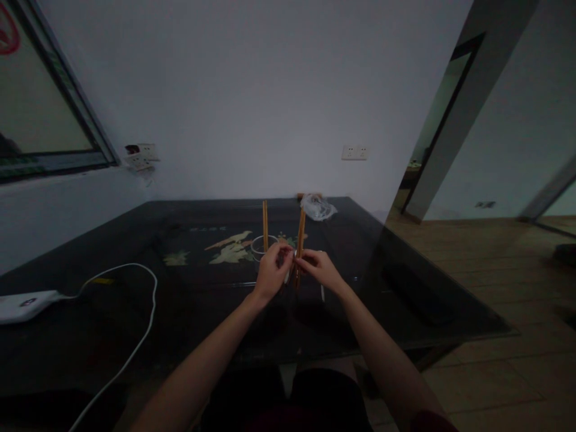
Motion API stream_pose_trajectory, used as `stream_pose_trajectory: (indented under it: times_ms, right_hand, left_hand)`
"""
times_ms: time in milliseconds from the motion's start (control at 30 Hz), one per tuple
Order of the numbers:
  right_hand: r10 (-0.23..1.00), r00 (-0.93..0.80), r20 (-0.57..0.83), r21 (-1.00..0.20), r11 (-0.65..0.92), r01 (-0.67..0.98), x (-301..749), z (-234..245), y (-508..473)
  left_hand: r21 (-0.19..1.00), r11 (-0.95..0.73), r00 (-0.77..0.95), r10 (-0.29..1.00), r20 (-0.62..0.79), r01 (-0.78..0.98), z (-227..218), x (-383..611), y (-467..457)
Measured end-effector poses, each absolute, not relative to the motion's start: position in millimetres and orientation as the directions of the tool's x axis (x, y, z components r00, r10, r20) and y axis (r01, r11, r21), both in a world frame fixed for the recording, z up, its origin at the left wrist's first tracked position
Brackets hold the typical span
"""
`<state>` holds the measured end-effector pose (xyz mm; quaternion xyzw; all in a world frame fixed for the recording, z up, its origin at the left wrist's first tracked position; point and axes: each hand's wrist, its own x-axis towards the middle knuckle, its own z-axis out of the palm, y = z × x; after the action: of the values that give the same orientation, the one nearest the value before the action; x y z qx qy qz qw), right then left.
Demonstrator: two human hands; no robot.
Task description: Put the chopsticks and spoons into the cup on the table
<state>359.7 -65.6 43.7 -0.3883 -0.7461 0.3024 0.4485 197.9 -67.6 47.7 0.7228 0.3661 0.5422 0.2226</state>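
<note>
A bundle of wooden chopsticks (301,231) stands upright between my two hands, above the dark table. My left hand (273,267) is closed in a pinch at its left side, on what looks like a thin white strip (287,277). From the right, my right hand (320,268) pinches with thumb and fingertips at the bundle's middle. A narrow white end shows below the right hand; whether it joins the strip I cannot tell. Just behind my left hand is a clear round container (258,245), partly hidden, with more chopsticks (265,225) upright in it.
A crumpled clear plastic bag (318,207) lies near the wall. On the left is a white power strip (27,306) with a looping white cable (154,294). A dark flat object (416,294) rests at the right. The glossy black table (180,333) bears a bird-and-flower picture.
</note>
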Motion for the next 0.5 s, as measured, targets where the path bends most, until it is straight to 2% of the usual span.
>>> stream_pose_trajectory:
  times_ms: [167,500]
  right_hand:
    - [0.806,-0.398,0.438,-0.732,0.577,0.363,354.7,40.3,-67.1]
    - [0.791,-0.429,0.436,-0.698,0.598,0.393,356.7,44.2,-69.8]
  left_hand:
    - [0.753,-0.635,0.132,0.772,0.621,0.172,47.1,196.7,-64.5]
    - [0.803,-0.574,0.188,0.817,0.546,0.161,46.8,194.9,-63.0]
